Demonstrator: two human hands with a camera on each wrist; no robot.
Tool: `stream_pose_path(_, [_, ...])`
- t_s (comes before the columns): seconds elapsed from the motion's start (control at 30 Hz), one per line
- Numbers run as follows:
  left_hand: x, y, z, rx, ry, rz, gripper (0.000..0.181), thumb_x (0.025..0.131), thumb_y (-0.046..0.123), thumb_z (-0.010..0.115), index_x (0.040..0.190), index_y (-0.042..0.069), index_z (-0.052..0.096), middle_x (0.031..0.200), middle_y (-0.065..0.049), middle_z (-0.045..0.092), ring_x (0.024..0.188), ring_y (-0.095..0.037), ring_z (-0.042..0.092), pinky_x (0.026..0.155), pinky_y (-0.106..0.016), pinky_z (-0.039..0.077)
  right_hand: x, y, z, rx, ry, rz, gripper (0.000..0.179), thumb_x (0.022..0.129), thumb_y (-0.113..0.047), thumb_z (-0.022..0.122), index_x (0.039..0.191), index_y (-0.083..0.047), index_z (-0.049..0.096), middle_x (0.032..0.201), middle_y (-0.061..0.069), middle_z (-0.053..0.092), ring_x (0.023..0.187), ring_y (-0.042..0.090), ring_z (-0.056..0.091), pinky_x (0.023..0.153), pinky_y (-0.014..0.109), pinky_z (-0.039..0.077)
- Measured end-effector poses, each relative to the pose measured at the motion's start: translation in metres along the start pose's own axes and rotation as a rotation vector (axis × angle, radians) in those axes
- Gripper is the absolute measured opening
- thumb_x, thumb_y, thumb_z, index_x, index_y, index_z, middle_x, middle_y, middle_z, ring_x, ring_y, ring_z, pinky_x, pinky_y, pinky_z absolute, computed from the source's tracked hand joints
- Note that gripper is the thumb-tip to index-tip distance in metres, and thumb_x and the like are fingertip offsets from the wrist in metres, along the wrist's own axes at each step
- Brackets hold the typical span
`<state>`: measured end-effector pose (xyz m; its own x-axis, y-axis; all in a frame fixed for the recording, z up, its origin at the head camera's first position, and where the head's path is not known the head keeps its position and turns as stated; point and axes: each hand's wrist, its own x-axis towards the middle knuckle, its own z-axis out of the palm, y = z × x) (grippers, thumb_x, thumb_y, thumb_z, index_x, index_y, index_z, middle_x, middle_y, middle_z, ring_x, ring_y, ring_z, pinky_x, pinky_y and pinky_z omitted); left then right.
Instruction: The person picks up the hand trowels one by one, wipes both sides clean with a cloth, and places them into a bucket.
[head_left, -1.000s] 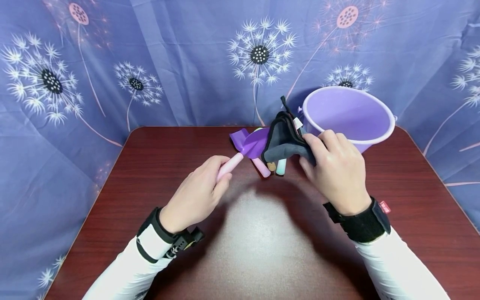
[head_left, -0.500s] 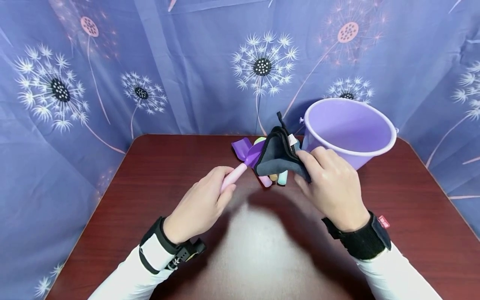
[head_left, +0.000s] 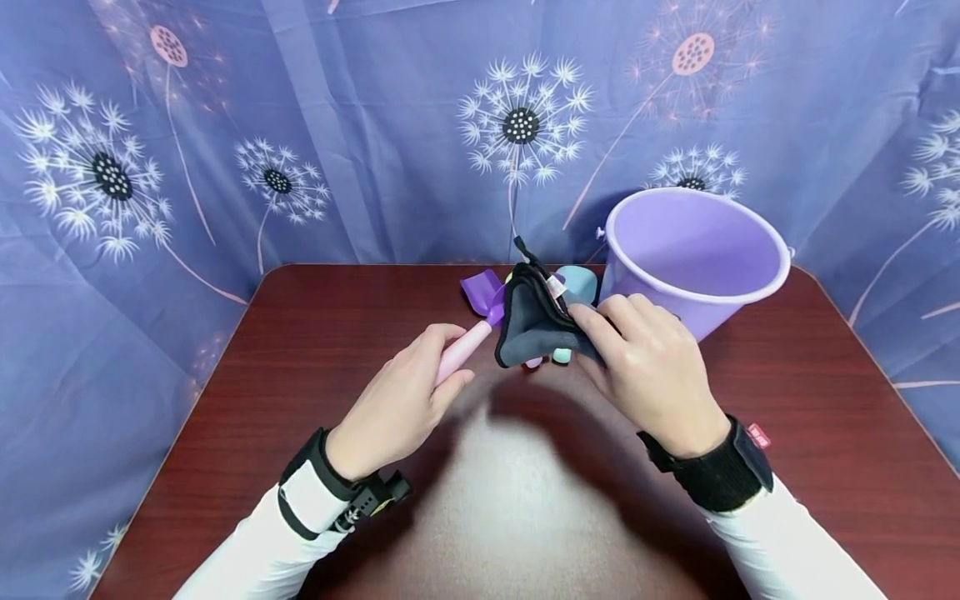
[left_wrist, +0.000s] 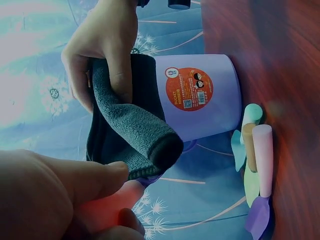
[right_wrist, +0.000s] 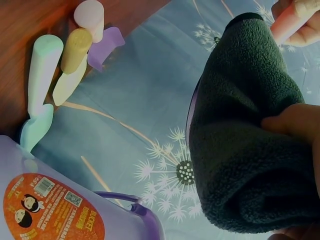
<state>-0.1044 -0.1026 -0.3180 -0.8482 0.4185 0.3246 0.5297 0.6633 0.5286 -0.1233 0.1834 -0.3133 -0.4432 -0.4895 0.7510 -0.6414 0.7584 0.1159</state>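
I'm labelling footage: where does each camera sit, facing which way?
Head: worn on the head, facing forward and down at the dark cloth; left hand, right hand and sleeves show.
Left wrist: worn there, facing the cloth and bucket; left hand near, right hand beyond.
Right wrist: worn there, facing cloth and bucket; right hand at edge, left hand top right.
Wrist views share the orange label.
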Motion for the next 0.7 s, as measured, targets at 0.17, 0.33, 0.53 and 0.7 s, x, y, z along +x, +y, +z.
stream_pose_path(0.17, [0.001,-0.001,-0.001,-0.031,0.004,-0.021,0.041,0.095,0.021,0.067,0.131,0.010,0.050,0.097,0.000,0.058,0.081,-0.014,0.053,0.072,-0.031,0.045,0.002,-0.002,0.001,0.006,-0.001,-0.047,0.030,0.092,-0.015,0.058,0.118,-0.003,0.067,0.089,0.011,0.057,0.075,0.035,0.051,0.056,0.046,0.041])
stream_pose_path(0.33, [0.002,-0.001,-0.002,-0.046,0.011,-0.028,0.039,0.096,0.021,0.064,0.130,0.011,0.049,0.096,-0.001,0.057,0.080,-0.014,0.053,0.072,-0.031,0.045,0.006,-0.007,-0.001,0.034,0.018,-0.100,0.026,0.095,-0.013,0.057,0.116,-0.003,0.066,0.088,0.011,0.055,0.073,0.034,0.049,0.061,0.046,0.041])
stream_pose_path(0.53, [0.002,-0.003,-0.005,-0.064,0.021,-0.030,0.037,0.097,0.021,0.063,0.130,0.011,0.049,0.098,-0.001,0.058,0.082,-0.015,0.054,0.074,-0.032,0.045,0.010,-0.011,-0.004,0.040,0.008,-0.138,0.023,0.098,-0.012,0.053,0.115,-0.005,0.068,0.092,0.012,0.057,0.074,0.033,0.048,0.065,0.046,0.041])
stream_pose_path(0.7, [0.002,-0.004,-0.007,-0.071,0.021,-0.033,0.036,0.097,0.021,0.063,0.129,0.012,0.049,0.096,-0.001,0.058,0.081,-0.014,0.054,0.073,-0.032,0.045,0.011,-0.011,-0.004,0.021,0.014,-0.145,0.023,0.100,-0.015,0.051,0.112,-0.008,0.069,0.093,0.012,0.058,0.075,0.034,0.049,0.064,0.047,0.041])
